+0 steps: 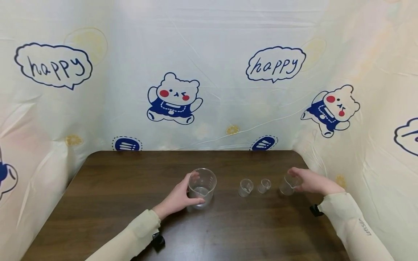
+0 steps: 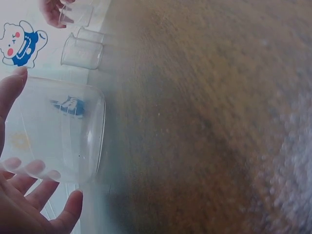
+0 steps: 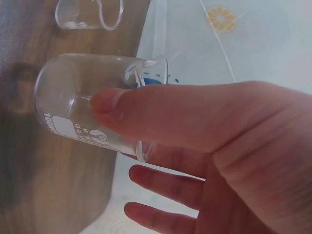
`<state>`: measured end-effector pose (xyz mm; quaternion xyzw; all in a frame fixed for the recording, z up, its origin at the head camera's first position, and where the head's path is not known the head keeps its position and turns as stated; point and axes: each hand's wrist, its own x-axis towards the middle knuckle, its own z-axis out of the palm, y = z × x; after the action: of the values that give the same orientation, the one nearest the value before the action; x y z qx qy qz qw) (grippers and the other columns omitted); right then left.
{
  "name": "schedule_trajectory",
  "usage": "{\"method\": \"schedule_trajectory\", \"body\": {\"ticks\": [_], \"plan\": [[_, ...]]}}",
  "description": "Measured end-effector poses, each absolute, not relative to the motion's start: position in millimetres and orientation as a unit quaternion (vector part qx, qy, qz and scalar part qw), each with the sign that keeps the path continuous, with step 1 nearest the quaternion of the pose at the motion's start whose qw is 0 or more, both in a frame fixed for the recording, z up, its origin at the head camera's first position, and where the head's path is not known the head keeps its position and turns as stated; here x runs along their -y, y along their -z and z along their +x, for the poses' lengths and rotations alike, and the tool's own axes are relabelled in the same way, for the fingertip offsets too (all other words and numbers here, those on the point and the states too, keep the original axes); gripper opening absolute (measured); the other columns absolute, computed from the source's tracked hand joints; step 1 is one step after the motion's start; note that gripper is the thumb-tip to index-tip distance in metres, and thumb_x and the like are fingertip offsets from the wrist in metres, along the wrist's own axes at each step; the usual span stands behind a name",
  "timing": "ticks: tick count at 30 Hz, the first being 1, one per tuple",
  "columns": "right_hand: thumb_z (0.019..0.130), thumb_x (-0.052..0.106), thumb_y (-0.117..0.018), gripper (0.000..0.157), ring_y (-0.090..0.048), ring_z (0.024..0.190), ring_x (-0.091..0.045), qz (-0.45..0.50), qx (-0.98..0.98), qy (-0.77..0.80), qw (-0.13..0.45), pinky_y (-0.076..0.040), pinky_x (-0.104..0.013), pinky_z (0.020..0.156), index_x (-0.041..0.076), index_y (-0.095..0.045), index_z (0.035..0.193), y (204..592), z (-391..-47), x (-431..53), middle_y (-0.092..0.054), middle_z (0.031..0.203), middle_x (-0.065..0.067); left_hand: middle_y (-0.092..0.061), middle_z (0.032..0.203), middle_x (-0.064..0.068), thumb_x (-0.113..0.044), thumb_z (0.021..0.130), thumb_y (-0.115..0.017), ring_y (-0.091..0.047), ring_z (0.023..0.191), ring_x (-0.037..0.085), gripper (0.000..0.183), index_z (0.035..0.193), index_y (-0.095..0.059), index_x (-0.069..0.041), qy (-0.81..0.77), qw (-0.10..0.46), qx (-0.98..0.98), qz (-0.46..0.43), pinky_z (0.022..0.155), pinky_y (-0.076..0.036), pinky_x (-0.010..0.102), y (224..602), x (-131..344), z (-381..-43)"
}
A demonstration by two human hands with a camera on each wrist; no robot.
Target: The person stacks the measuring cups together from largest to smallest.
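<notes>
My left hand (image 1: pixel 177 198) holds a large clear glass beaker (image 1: pixel 203 186), thumb on the near side and fingers round the far side. That beaker stands upright on the table. In the left wrist view the large beaker (image 2: pixel 83 141) lies between spread thumb and fingers. At the right, my right hand (image 1: pixel 311 182) grips a smaller beaker (image 1: pixel 287 186) near its rim. The right wrist view shows white markings on this beaker (image 3: pixel 87 105), with the thumb across its side. Between the hands stand two small beakers, a wider one (image 1: pixel 245 189) and a tiny one (image 1: pixel 264 186).
A dark brown wooden table (image 1: pixel 209 235) carries all the beakers. Behind it and along both sides hangs a pale curtain (image 1: pixel 222 105) printed with bears and lettering. The right hand is close to the table's right edge.
</notes>
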<state>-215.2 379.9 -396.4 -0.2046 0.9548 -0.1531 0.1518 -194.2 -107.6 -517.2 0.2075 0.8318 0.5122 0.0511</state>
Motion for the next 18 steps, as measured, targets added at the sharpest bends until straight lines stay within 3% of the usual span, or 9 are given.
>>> {"method": "schedule_trajectory", "body": {"ticks": [18], "plan": [[0.084,0.014,-0.087,0.049,-0.067,0.112,-0.04,-0.244,-0.952,0.113,0.147,-0.054,-0.057,0.095,-0.002,-0.063,0.124,368.1,-205.3,-338.1,-0.069,0.123,-0.021,-0.053,0.151,0.01,-0.037,0.078,-0.094,-0.051,0.139,0.028,0.099,0.155,-0.038,-0.01,-0.504,0.039,-0.834,0.219,0.112,-0.042,0.052,517.4,108.1,-195.2]]}}
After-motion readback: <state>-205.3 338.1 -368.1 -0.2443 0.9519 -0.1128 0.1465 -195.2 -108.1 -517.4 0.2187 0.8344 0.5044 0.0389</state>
